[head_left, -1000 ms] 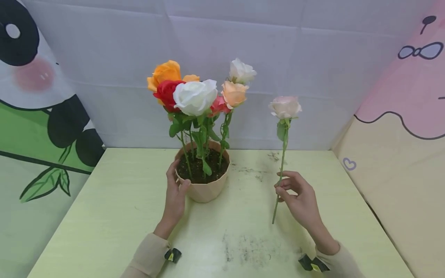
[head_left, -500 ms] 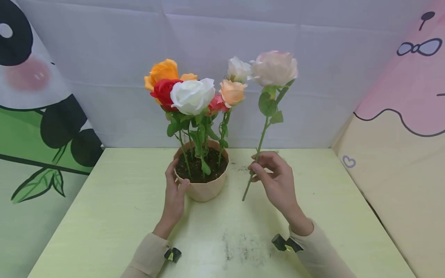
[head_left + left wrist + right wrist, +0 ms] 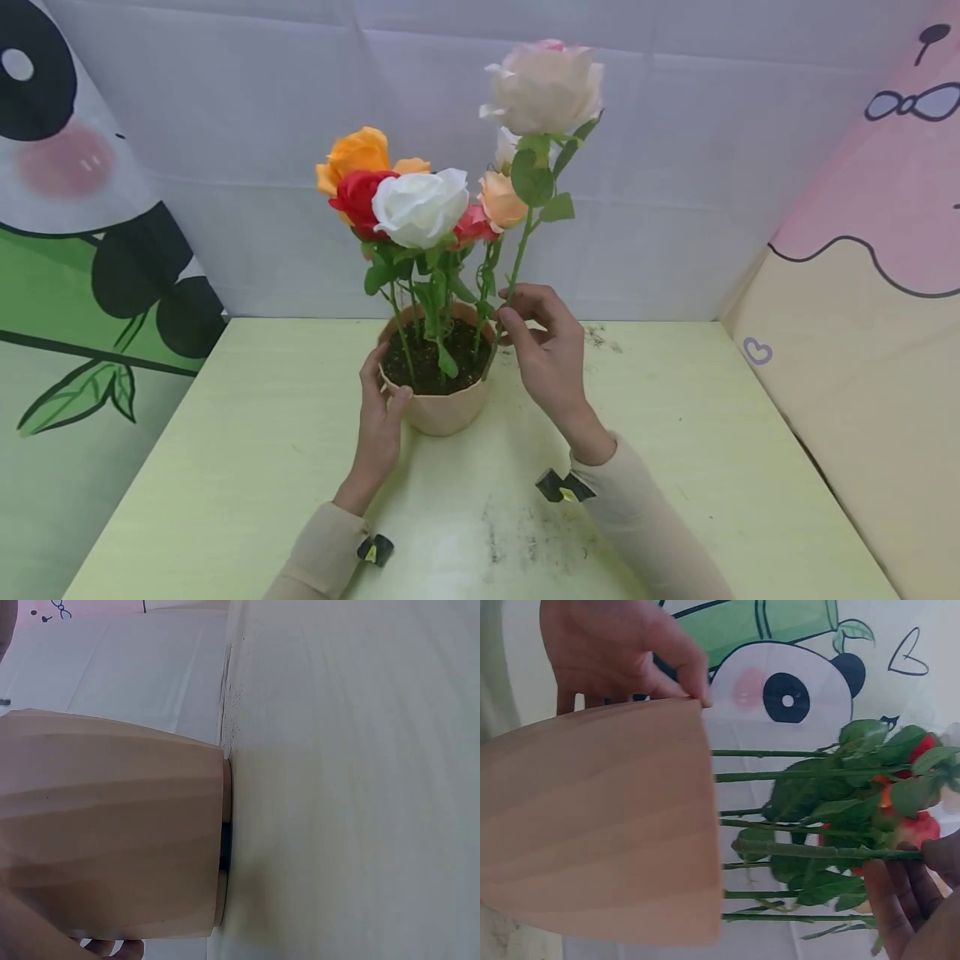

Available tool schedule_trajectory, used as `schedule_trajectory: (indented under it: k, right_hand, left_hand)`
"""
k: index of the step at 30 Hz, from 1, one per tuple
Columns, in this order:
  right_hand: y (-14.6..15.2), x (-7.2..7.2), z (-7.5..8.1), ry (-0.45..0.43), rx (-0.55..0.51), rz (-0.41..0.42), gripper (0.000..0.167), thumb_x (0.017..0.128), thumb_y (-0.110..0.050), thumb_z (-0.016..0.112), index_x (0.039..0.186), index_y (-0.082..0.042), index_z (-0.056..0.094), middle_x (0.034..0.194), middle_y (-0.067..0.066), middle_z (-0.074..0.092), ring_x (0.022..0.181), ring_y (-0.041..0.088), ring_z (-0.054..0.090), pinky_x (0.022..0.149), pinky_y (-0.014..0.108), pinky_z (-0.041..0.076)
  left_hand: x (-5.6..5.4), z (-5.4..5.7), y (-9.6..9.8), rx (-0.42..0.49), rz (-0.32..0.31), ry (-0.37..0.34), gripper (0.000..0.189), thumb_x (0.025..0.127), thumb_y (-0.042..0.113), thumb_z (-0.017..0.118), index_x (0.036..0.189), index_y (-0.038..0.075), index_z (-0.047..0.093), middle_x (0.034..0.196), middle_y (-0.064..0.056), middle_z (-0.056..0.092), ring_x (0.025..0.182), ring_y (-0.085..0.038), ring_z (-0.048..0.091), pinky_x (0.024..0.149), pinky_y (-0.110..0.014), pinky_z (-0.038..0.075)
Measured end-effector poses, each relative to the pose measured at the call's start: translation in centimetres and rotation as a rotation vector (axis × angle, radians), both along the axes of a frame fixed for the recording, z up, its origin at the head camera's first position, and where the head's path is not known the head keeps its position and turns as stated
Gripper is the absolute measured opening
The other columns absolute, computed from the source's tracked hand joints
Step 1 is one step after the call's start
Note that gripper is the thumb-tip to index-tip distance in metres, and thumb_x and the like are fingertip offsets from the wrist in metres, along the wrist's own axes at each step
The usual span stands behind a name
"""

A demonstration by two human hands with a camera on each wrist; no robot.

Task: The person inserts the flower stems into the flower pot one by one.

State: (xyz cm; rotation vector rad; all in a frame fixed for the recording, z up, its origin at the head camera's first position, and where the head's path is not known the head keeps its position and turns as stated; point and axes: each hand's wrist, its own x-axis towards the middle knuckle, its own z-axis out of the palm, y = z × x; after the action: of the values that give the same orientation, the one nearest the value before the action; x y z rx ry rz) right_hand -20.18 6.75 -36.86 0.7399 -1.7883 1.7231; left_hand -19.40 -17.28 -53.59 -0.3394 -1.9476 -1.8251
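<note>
My left hand [image 3: 381,427] holds the peach-coloured flowerpot [image 3: 444,415] at its left side, thumb at the rim. Several artificial roses stand upright in its dark soil [image 3: 427,373]: orange, red, white [image 3: 420,208], coral and peach [image 3: 501,202]. My right hand [image 3: 553,354] pinches the green stem of a pale pink rose [image 3: 543,90] low down, its bloom raised above the others. The stem's lower end overlaps the pot's right rim in the head view. From the right wrist, that stem's cut end [image 3: 742,846] shows just off the rim, in front of the planted stems.
The pale yellow tabletop [image 3: 225,467] carries dark soil crumbs [image 3: 532,533] in front and behind my right hand. A whitish cloth backdrop [image 3: 660,183] rises at the table's back edge. Cartoon-printed panels flank both sides, a panda [image 3: 67,158] on the left.
My right hand has moved left and away from me toward the pot, lifting the pale pink rose from the right up to the pot's rim. My left hand keeps its hold on the pot.
</note>
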Motion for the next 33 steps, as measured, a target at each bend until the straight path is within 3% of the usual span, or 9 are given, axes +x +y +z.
schedule_trajectory:
  k: [5, 7, 14, 18, 21, 24, 30, 33]
  right_hand:
    - [-0.9, -1.4, -1.4, 0.03, 0.029, -0.033, 0.019, 0.104, 0.007, 0.071, 0.122, 0.01, 0.069, 0.096, 0.024, 0.072, 0.083, 0.037, 0.074, 0.067, 0.029, 0.064]
    - [-1.1, -1.7, -2.0, 0.041, 0.05, -0.043, 0.018, 0.104, 0.006, 0.071, 0.121, 0.009, 0.07, 0.094, 0.023, 0.072, 0.082, 0.042, 0.073, 0.065, 0.026, 0.061]
    - [-1.9, -2.2, -3.8, 0.031, 0.094, -0.058, 0.017, 0.102, 0.007, 0.073, 0.119, 0.005, 0.072, 0.094, 0.02, 0.074, 0.085, 0.037, 0.075, 0.064, 0.02, 0.059]
    - [-2.3, -2.4, -4.6, 0.046, 0.111, -0.066, 0.017, 0.102, 0.006, 0.074, 0.119, 0.006, 0.071, 0.092, 0.019, 0.074, 0.081, 0.035, 0.076, 0.062, 0.031, 0.062]
    - [-2.5, -2.5, -5.0, 0.058, 0.133, -0.069, 0.017, 0.102, 0.005, 0.075, 0.119, 0.006, 0.071, 0.091, 0.018, 0.074, 0.078, 0.034, 0.075, 0.06, 0.04, 0.064]
    - [-2.6, -2.4, -5.3, 0.061, 0.149, -0.081, 0.018, 0.101, 0.006, 0.075, 0.118, 0.007, 0.07, 0.091, 0.019, 0.074, 0.077, 0.033, 0.074, 0.062, 0.04, 0.064]
    - [-2.7, -2.5, -6.4, 0.033, 0.182, -0.083, 0.017, 0.099, 0.009, 0.075, 0.115, 0.007, 0.07, 0.092, 0.02, 0.075, 0.079, 0.035, 0.075, 0.069, 0.031, 0.065]
    - [-2.8, -2.6, -6.9, 0.044, 0.202, -0.089, 0.016, 0.099, 0.009, 0.075, 0.114, 0.006, 0.071, 0.092, 0.019, 0.075, 0.078, 0.034, 0.076, 0.069, 0.031, 0.064]
  left_hand:
    - [0.6, 1.0, 0.4, -0.017, 0.006, -0.016, 0.067, 0.112, 0.022, 0.056, 0.173, 0.016, 0.027, 0.179, -0.017, 0.026, 0.161, -0.047, 0.03, 0.126, -0.059, 0.029]
    - [1.2, 2.3, 0.8, -0.013, -0.002, -0.053, 0.071, 0.111, 0.019, 0.055, 0.174, 0.016, 0.024, 0.18, -0.017, 0.025, 0.16, -0.048, 0.031, 0.122, -0.066, 0.028]
    - [1.4, 2.7, 0.9, -0.026, 0.011, -0.082, 0.072, 0.108, 0.011, 0.052, 0.174, 0.012, 0.022, 0.18, -0.015, 0.025, 0.16, -0.044, 0.032, 0.123, -0.069, 0.026]
    - [1.4, 2.7, 0.8, -0.022, 0.013, -0.087, 0.071, 0.109, 0.012, 0.053, 0.173, 0.013, 0.023, 0.181, -0.012, 0.024, 0.162, -0.041, 0.029, 0.126, -0.052, 0.03]
    - [1.5, 2.7, 0.6, -0.018, 0.009, -0.094, 0.071, 0.109, 0.012, 0.053, 0.174, 0.013, 0.023, 0.181, -0.011, 0.023, 0.164, -0.039, 0.025, 0.128, -0.052, 0.028]
    - [1.5, 2.7, 0.5, -0.015, 0.002, -0.093, 0.071, 0.109, 0.012, 0.052, 0.174, 0.014, 0.022, 0.181, -0.011, 0.022, 0.165, -0.04, 0.024, 0.127, -0.064, 0.025]
    - [1.4, 2.6, 0.4, -0.007, 0.007, -0.1, 0.071, 0.109, 0.012, 0.053, 0.173, 0.014, 0.024, 0.181, -0.01, 0.024, 0.162, -0.038, 0.029, 0.122, -0.031, 0.032]
    - [1.3, 2.5, 0.4, -0.01, 0.01, -0.104, 0.07, 0.109, 0.01, 0.053, 0.173, 0.013, 0.024, 0.181, -0.011, 0.024, 0.162, -0.038, 0.029, 0.12, -0.023, 0.032]
